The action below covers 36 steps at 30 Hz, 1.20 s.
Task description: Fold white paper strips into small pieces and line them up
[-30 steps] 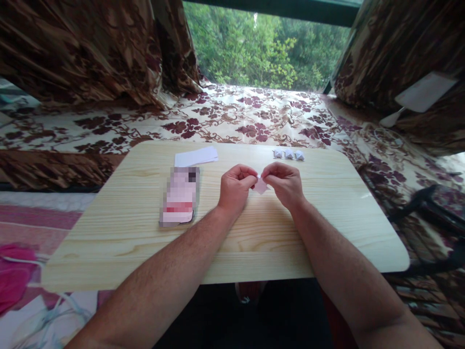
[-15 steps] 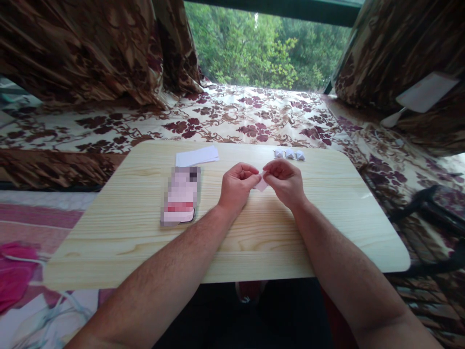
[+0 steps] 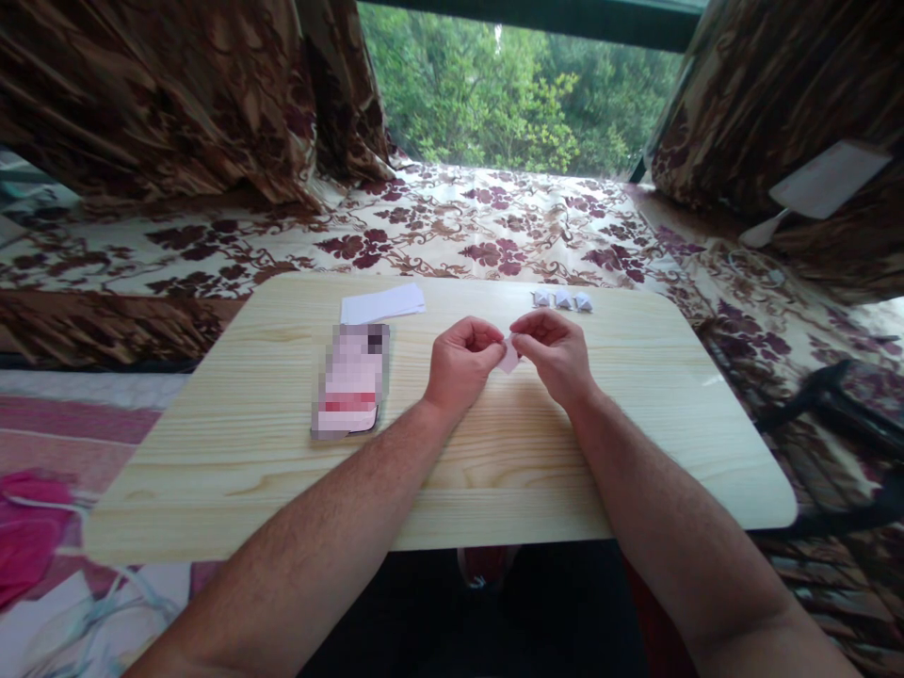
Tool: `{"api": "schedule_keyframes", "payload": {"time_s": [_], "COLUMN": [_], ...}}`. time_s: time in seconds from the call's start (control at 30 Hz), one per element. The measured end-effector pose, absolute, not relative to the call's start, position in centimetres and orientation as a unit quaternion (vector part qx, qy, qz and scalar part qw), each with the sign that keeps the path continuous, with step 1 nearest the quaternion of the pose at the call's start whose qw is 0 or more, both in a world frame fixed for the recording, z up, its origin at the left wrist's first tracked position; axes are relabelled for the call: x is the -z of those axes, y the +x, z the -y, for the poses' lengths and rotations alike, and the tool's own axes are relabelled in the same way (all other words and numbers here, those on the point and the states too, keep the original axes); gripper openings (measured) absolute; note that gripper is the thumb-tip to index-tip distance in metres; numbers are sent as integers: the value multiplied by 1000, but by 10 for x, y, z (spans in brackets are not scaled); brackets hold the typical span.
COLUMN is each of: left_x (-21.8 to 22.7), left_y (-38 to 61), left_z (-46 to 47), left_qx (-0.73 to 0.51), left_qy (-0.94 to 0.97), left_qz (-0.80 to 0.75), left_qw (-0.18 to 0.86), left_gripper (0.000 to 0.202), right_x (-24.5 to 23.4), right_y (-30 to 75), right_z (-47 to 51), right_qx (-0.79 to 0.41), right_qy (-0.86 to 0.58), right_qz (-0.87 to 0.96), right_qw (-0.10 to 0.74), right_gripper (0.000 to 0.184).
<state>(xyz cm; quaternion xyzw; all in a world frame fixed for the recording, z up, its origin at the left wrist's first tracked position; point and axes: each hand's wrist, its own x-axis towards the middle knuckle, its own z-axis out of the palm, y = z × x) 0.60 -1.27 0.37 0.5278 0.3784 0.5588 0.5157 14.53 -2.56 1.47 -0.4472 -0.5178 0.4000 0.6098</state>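
A small piece of folded white paper (image 3: 509,360) is pinched between my two hands, above the middle of the light wooden table (image 3: 523,461). My left hand (image 3: 464,358) grips its left side between thumb and fingers. On the other side, the thumb and forefinger of my right hand (image 3: 555,348) close on the paper too. My fingertips cover its upper part, so the exact folds do not show. Just beyond my right hand stand three small folded paper shapes (image 3: 563,299) in a row near the far edge.
Left of my hands lies a phone (image 3: 349,381), partly blurred out, with a stack of white paper strips (image 3: 382,303) behind it. A floral cloth (image 3: 487,221) covers the ledge past the table. A dark metal frame (image 3: 819,395) is at the right.
The right thumb and fingers have shifted slightly on the paper, and the paper's lower corner sits a little differently. Everything else stays in place.
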Motion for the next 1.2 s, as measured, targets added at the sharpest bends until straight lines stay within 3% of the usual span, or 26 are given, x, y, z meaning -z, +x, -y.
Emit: {"api": "schedule_keyframes", "payload": {"time_s": [0.3, 0.5, 0.87, 1.2], "left_x": [-8, -1, -1, 0], "left_y": [6, 5, 2, 2], "left_z": [15, 10, 12, 12], "left_qx": [-567, -527, -518, -517], "left_qy": [483, 502, 558, 542], "left_qz": [-372, -379, -408, -411], "left_qw": [553, 571, 504, 519], "left_gripper": [46, 21, 21, 20], "right_x": [-14, -17, -16, -15], "right_y": [149, 148, 151, 151], "right_z": [26, 26, 26, 25], "right_qx": [-425, -424, -438, -444], "right_qy": [-478, -478, -466, -470], "right_qz": [533, 511, 527, 522], "right_qw": [554, 575, 559, 556], "right_gripper": [9, 11, 12, 13]}}
